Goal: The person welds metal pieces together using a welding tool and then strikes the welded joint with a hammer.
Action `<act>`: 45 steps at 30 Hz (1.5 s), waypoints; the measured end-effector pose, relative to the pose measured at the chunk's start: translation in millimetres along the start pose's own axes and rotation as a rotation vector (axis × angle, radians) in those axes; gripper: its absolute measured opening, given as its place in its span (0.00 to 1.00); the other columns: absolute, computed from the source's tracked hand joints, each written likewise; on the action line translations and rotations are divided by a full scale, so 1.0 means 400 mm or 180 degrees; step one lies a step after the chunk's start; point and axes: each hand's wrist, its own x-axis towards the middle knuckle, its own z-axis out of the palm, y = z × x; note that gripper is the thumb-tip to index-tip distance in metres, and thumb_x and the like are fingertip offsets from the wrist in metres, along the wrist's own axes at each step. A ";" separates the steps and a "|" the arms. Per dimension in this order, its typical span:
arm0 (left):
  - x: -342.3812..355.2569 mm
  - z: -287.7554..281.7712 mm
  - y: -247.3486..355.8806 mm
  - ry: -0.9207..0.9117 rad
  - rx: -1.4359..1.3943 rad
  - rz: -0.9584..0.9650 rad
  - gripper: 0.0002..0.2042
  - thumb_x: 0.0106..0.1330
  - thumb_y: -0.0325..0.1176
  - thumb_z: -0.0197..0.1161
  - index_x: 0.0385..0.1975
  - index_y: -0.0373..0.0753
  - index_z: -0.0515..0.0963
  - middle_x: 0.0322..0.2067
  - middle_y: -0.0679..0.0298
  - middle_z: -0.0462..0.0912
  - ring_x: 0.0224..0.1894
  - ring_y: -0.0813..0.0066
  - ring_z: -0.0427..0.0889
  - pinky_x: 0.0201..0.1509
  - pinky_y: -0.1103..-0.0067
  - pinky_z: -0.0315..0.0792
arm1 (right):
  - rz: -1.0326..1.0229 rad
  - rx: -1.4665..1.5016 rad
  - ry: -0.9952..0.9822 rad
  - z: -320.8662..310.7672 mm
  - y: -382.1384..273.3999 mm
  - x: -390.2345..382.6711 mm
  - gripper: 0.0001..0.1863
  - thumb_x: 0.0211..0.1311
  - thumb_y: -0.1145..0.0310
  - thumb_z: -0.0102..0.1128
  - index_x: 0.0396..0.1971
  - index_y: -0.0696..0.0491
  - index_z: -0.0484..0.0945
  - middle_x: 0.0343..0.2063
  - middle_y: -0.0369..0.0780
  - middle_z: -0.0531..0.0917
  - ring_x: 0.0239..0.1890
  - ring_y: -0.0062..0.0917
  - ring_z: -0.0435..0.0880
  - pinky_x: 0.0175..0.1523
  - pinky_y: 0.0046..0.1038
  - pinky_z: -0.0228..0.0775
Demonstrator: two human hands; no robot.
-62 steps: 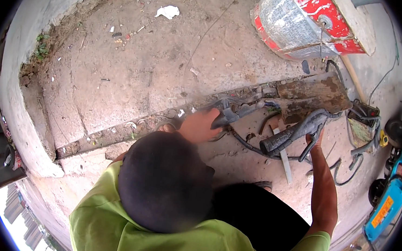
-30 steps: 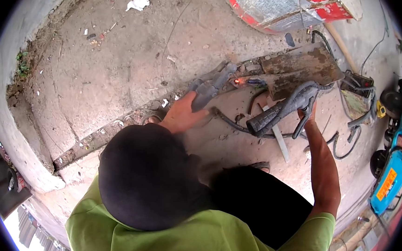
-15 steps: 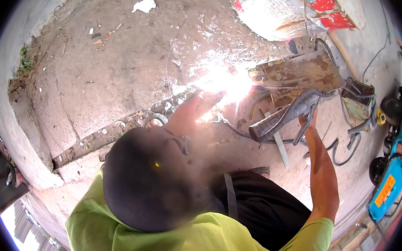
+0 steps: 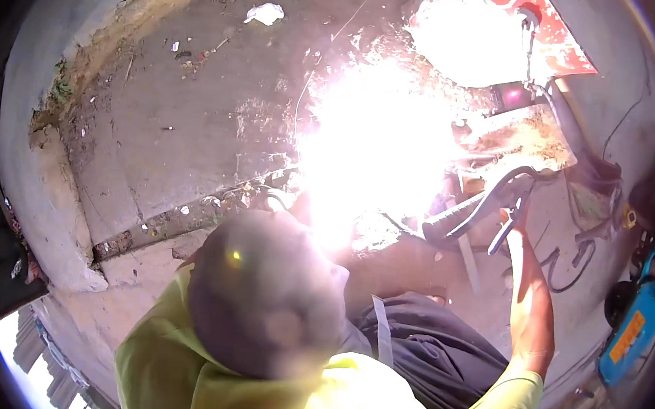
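Nearest to us, at the near right, is a green sleeve, and to the left of it are dark trousers. From the sleeve the arm reaches far, and there the right hand holds a black handle, which is right of the middle. Its fingers are bent round the handle and seem to press on it, though they are partly hidden. The long axis of the handle goes slantwise, from near left to far right; its thick end points left and a little near. Below it we see a pale bar. Left of the handle and farther burns a white light. The left hand is lost in it, so we cannot tell how those fingers are. We judge that the work is under way, because the light is burning; what is done at that spot and what is left, we cannot see. Farther right there is a brown board, and beyond it a red and white bucket. A white scrap lies far left on the floor.
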 end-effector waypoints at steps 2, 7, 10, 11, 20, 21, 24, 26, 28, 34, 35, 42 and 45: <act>0.022 0.020 -0.004 -0.0014 -0.0208 0.0106 0.41 0.63 0.51 0.73 0.70 0.32 0.66 0.60 0.39 0.78 0.64 0.47 0.78 0.68 0.62 0.71 | 0.0092 0.1263 -0.0695 0.051 -0.105 -0.086 0.14 0.75 0.60 0.57 0.55 0.48 0.80 0.51 0.35 0.84 0.54 0.24 0.82 0.57 0.32 0.77; -0.060 -0.042 -0.084 0.0527 0.0243 -0.0640 0.43 0.62 0.54 0.73 0.68 0.28 0.67 0.58 0.35 0.80 0.63 0.46 0.80 0.67 0.62 0.73 | -0.0778 -0.2492 0.0339 0.353 0.391 0.144 0.13 0.81 0.56 0.47 0.50 0.47 0.76 0.45 0.35 0.82 0.46 0.26 0.83 0.53 0.31 0.80; -0.049 -0.055 -0.003 0.0176 0.0075 -0.0584 0.43 0.62 0.54 0.74 0.66 0.24 0.67 0.55 0.34 0.81 0.61 0.45 0.82 0.64 0.63 0.75 | -0.0621 -0.1764 0.0246 0.413 0.339 0.099 0.16 0.81 0.54 0.45 0.51 0.47 0.77 0.46 0.35 0.83 0.48 0.26 0.83 0.57 0.31 0.80; -0.043 -0.046 -0.012 0.0153 0.0065 -0.0561 0.43 0.62 0.54 0.74 0.66 0.24 0.67 0.55 0.34 0.81 0.61 0.45 0.82 0.64 0.63 0.75 | -0.0621 -0.1861 0.0120 0.420 0.331 0.089 0.16 0.81 0.53 0.45 0.51 0.47 0.77 0.46 0.35 0.83 0.49 0.26 0.83 0.57 0.31 0.80; -0.040 -0.036 -0.050 0.0308 0.0047 -0.0509 0.37 0.61 0.54 0.72 0.60 0.30 0.72 0.49 0.40 0.85 0.54 0.46 0.86 0.58 0.63 0.77 | -0.0614 -0.1622 0.0464 0.537 0.409 0.112 0.15 0.78 0.53 0.53 0.50 0.47 0.80 0.45 0.34 0.87 0.48 0.25 0.87 0.57 0.30 0.82; -0.040 -0.036 -0.044 0.0306 0.0094 -0.0517 0.35 0.61 0.53 0.72 0.59 0.31 0.72 0.48 0.40 0.85 0.53 0.46 0.86 0.57 0.63 0.77 | -0.0606 -0.1618 0.0463 0.537 0.409 0.112 0.15 0.78 0.52 0.53 0.50 0.47 0.80 0.45 0.35 0.87 0.48 0.25 0.87 0.57 0.30 0.82; -0.040 -0.036 -0.045 0.0281 0.0113 -0.0491 0.32 0.62 0.51 0.72 0.56 0.32 0.73 0.45 0.41 0.85 0.50 0.47 0.87 0.55 0.63 0.77 | -0.0668 -0.1639 0.0506 0.529 0.407 0.112 0.16 0.78 0.52 0.53 0.50 0.47 0.80 0.46 0.35 0.87 0.49 0.26 0.87 0.59 0.31 0.81; -0.040 -0.035 -0.044 0.0253 0.0083 -0.0453 0.30 0.63 0.50 0.72 0.55 0.33 0.73 0.44 0.42 0.85 0.49 0.48 0.87 0.54 0.63 0.77 | -0.0653 -0.1671 0.0344 0.517 0.399 0.114 0.16 0.78 0.52 0.53 0.50 0.47 0.80 0.46 0.34 0.87 0.49 0.26 0.87 0.59 0.31 0.81; -0.041 -0.034 -0.039 0.0237 0.0074 -0.0421 0.28 0.63 0.49 0.72 0.53 0.33 0.74 0.43 0.43 0.85 0.47 0.48 0.87 0.53 0.63 0.77 | -0.0650 -0.1698 0.0262 0.505 0.391 0.113 0.16 0.78 0.52 0.53 0.50 0.47 0.80 0.46 0.34 0.87 0.49 0.26 0.86 0.59 0.31 0.81; -0.038 -0.033 -0.046 0.0232 0.0144 -0.0433 0.28 0.63 0.48 0.72 0.53 0.33 0.74 0.43 0.43 0.85 0.48 0.45 0.86 0.53 0.62 0.77 | -0.0636 -0.1827 0.0381 0.501 0.397 0.106 0.16 0.78 0.54 0.53 0.51 0.48 0.80 0.46 0.35 0.87 0.49 0.25 0.86 0.58 0.29 0.81; -0.038 -0.031 -0.051 0.0235 0.0145 -0.0433 0.28 0.63 0.48 0.72 0.53 0.33 0.74 0.43 0.43 0.85 0.48 0.45 0.86 0.53 0.62 0.77 | -0.0670 -0.1873 0.0423 0.498 0.397 0.107 0.16 0.78 0.54 0.53 0.51 0.49 0.79 0.46 0.35 0.87 0.49 0.25 0.87 0.58 0.29 0.81; -0.047 -0.042 -0.006 0.0271 0.0336 -0.0697 0.30 0.62 0.49 0.72 0.56 0.34 0.73 0.45 0.42 0.85 0.50 0.42 0.85 0.55 0.60 0.77 | -0.0366 -0.1414 -0.0221 0.422 0.351 0.116 0.16 0.80 0.59 0.48 0.58 0.50 0.74 0.52 0.37 0.82 0.54 0.29 0.83 0.62 0.34 0.78; -0.048 -0.033 -0.013 0.0294 0.0544 -0.0823 0.30 0.63 0.49 0.71 0.57 0.34 0.73 0.47 0.42 0.84 0.52 0.41 0.85 0.56 0.59 0.76 | -0.0687 -0.2183 0.0346 0.401 0.354 0.101 0.16 0.79 0.62 0.51 0.60 0.52 0.72 0.53 0.38 0.82 0.55 0.28 0.82 0.62 0.34 0.78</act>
